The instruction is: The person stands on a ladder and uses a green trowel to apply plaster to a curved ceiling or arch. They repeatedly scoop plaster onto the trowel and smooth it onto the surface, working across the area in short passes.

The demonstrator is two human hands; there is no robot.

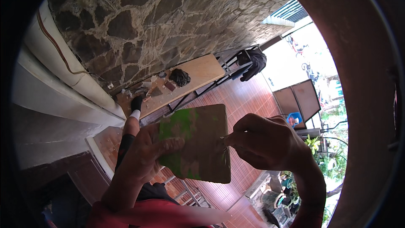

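The left hand (145, 154) covers the lower left part of the green-smeared board (198, 143), and whatever the right hand's (261, 143) fingers (236, 137) pinch at the board's right edge is too small to tell. On the worktop (202, 71) by the stone wall, the bits near its left end are too small to name. Both forearms are cut off by the lower edge.

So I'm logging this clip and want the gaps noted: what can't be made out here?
- Head view: whatever the right hand pinches at the board edge is too small to tell.
- The board's back is hidden; left hand fingers cover part of its face.
- Items on the far table are too small.
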